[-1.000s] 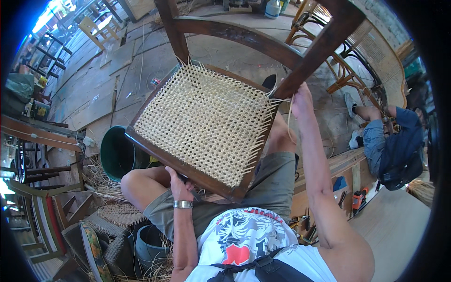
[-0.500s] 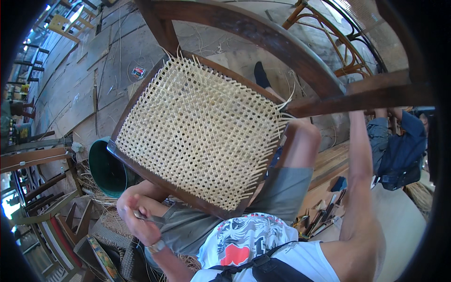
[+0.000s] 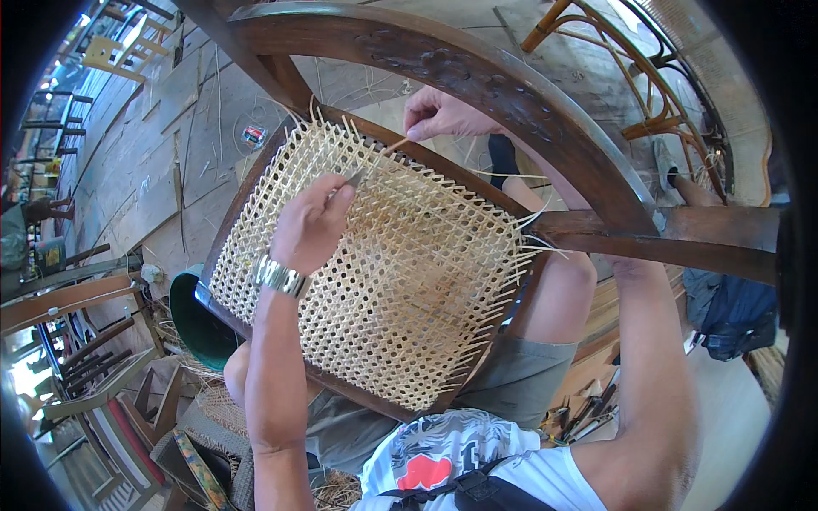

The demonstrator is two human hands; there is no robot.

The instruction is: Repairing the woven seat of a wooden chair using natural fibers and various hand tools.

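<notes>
A dark wooden chair (image 3: pixel 443 55) lies tilted across my lap, its woven cane seat (image 3: pixel 383 289) facing up and loose cane ends sticking out along the edges. My left hand (image 3: pixel 313 220) is over the upper part of the weave, closed around a small knife (image 3: pixel 356 178) with only its pointed metal tip showing. Reaching from beyond the curved backrest, my right hand (image 3: pixel 447 115) pinches a thin brown stick (image 3: pixel 395 146). The stick's lower end meets the cane at the seat's far edge, a short way from the knife tip. Part of my right forearm is hidden behind the backrest.
A green bucket (image 3: pixel 196 319) stands left of the seat. Rattan furniture (image 3: pixel 630 85) is at the upper right, and hand tools (image 3: pixel 588 409) lie by my right side. Wooden chair parts (image 3: pixel 111 392) crowd the lower left. Another person's foot (image 3: pixel 666 166) shows at right.
My left hand has moved up from beside my knee onto the cane, with the knife. My right hand has come into view beyond the backrest with a thin stick. The chair has shifted slightly.
</notes>
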